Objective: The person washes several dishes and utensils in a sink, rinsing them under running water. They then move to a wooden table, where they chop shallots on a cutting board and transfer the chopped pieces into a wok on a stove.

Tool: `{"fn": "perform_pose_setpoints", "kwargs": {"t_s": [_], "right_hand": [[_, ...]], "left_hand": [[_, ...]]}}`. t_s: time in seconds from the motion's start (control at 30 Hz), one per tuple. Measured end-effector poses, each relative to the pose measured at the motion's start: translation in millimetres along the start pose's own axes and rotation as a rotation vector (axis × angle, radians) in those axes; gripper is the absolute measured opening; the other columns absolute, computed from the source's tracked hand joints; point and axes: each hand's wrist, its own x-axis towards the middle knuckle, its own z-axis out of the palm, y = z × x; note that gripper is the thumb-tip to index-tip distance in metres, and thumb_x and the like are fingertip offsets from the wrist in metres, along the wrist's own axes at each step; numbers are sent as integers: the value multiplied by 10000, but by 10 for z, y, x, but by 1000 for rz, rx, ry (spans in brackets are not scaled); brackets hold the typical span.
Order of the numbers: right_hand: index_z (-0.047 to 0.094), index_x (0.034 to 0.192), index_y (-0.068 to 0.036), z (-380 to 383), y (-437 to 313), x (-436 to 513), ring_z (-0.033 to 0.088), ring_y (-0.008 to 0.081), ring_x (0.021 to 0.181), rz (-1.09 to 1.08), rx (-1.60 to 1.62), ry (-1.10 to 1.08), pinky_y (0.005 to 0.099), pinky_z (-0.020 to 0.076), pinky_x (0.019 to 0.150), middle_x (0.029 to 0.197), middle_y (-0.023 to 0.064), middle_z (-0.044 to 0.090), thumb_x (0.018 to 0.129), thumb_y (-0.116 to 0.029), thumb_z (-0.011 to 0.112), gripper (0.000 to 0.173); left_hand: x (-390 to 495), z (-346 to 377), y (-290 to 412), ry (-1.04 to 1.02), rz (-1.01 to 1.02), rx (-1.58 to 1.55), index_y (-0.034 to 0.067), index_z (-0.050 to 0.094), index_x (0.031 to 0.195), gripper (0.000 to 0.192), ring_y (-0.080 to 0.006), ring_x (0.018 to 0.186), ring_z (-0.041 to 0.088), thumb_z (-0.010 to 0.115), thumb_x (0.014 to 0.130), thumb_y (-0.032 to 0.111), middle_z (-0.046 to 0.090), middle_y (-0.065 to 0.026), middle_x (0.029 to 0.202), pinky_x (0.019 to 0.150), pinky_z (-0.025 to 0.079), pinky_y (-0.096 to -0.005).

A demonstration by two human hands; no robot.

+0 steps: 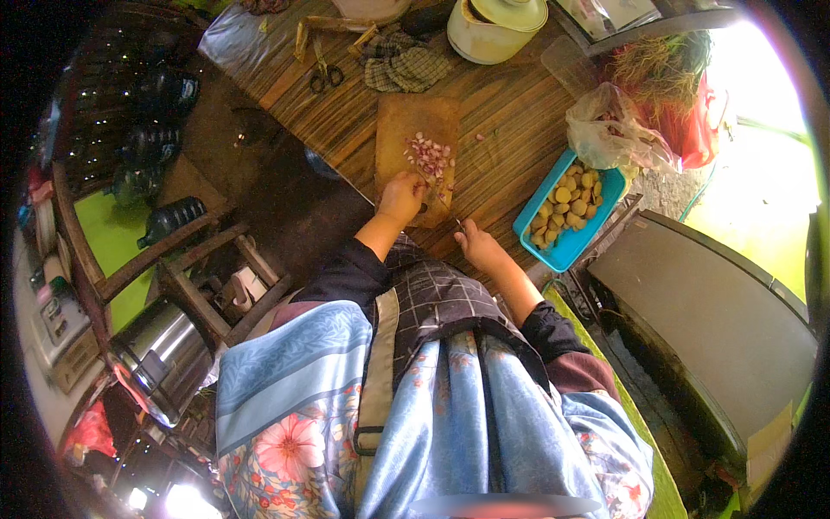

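A wooden cutting board (pixel 415 120) lies on the wood-grain table in front of me. Chopped shallots (pixel 430 157), pink and white, form a small heap on it. My left hand (pixel 402 196) rests over the near part of the board with its fingers curled, just below the heap. Whether a piece of shallot sits under those fingertips is hidden. To the right of the board's near end, my right hand (pixel 478 245) grips a knife (pixel 460 224) by its handle. The thin blade points towards the board and is hard to make out.
Right of the board stands a blue plastic basket (pixel 524 220) of small, tan, potato-like pieces. Beyond it are a clear plastic bag (pixel 613 133) and a red bag (pixel 700 130) with rooted stalks. Scissors (pixel 326 78), a checked cloth (pixel 402 65) and a lidded cream pot (pixel 489 39) lie farther back.
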Motion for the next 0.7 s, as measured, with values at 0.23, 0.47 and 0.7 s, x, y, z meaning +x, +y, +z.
{"fn": "perform_pose_setpoints", "kwargs": {"t_s": [0.23,0.47,0.7], "right_hand": [[350,1019,18,61,-109,164,515,488,821,-9,27,52,516,400,691,816,337,541,905,-295,386,335],[359,1039,10,117,-24,10,530,473,820,53,12,70,539,401,702,823,318,558,894,-297,391,341],[365,1038,19,77,-2,133,519,480,809,-19,18,94,524,398,683,799,329,546,904,-301,378,348]], "left_hand": [[-35,-2,32,12,-43,-36,41,613,828,129,-341,751,571,597,731,124,578,-168,838,670,462,-401],[-49,3,29,10,-54,-23,48,611,837,131,-344,715,569,591,743,137,568,-167,828,636,464,-404],[-26,-7,-11,1,-15,-53,59,607,837,136,-345,740,557,589,750,161,560,-162,811,680,453,-414]]}}
